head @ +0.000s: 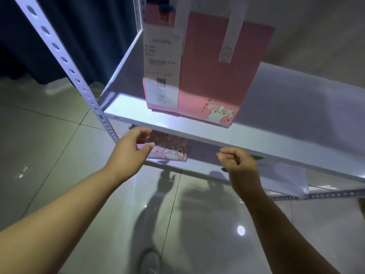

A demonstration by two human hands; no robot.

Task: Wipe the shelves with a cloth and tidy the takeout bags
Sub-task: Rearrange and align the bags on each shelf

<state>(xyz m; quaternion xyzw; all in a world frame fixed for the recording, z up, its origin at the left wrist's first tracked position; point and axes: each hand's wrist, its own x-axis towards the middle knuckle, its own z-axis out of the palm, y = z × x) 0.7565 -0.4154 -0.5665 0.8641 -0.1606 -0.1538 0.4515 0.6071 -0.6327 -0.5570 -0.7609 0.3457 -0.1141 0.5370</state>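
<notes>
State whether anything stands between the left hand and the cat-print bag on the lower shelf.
Nothing visible does. The left hand is at the left edge of the cat-print bag; the upper shelf only overhangs both.

Pink takeout bag on white shelf, upper centre; below, left hand beside cat-print bag, right hand curled.

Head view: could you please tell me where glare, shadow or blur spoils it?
In the head view, a bright glare spot sits on the glossy floor; arm shadows fall across its tiles; the receipt on the pink bag is mostly too blurred to read.
</notes>
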